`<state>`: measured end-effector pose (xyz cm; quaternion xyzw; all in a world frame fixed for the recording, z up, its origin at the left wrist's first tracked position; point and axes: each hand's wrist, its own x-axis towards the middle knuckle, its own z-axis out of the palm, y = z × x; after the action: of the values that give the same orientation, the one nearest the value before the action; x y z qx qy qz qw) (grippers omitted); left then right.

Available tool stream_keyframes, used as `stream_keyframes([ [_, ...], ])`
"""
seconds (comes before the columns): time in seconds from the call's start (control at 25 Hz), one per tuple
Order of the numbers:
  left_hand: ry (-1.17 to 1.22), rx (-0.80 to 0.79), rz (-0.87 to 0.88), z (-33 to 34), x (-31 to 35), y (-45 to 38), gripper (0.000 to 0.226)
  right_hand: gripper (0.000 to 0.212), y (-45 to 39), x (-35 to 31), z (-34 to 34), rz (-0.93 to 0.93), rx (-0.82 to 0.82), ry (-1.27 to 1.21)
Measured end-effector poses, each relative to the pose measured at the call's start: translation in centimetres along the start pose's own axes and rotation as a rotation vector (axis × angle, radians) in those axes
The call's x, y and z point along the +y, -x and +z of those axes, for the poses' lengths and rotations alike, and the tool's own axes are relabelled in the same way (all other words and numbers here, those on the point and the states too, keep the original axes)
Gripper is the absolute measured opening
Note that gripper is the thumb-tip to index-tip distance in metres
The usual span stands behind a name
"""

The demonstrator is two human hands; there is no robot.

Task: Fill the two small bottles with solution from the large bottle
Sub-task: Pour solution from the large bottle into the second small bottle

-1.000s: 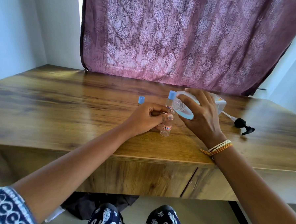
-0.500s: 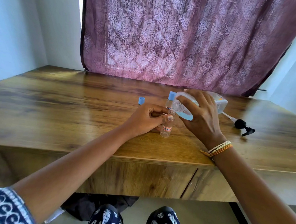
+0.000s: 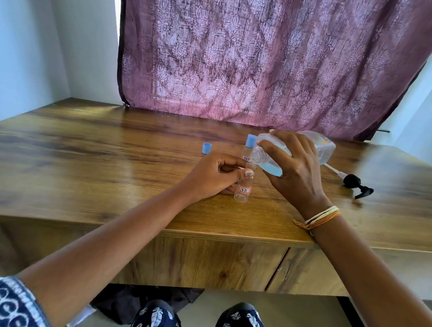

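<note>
— Hands? Left hand [image 3: 215,174] pinches the open small bottle [image 3: 245,187] at frame centre; right hand [image 3: 293,172] grips the tilted large bottle [image 3: 320,148].
— Keep mouths aligned, pour slowly.

Wooden table [image 3: 110,157], grain running sideways. On it: loose blue cap [image 3: 206,148], open small bottle [image 3: 243,189] labelled 78, capped small bottle [image 3: 248,150] just behind, black pump head [image 3: 354,183] at right.

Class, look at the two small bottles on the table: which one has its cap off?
The nearer small bottle, labelled 78 and held by the left hand, is uncapped. The small bottle behind it wears its blue cap; a loose cap lies apart.
</note>
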<state>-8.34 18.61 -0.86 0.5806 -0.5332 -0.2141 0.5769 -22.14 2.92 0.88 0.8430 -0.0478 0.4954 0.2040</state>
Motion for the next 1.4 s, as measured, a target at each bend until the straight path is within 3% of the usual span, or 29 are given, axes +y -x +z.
stream_keyframes([
  [1.4,0.060,-0.010,-0.012,0.17,0.42,0.19,0.011,0.033,-0.09,0.09,-0.01,-0.037,0.053,0.001],
])
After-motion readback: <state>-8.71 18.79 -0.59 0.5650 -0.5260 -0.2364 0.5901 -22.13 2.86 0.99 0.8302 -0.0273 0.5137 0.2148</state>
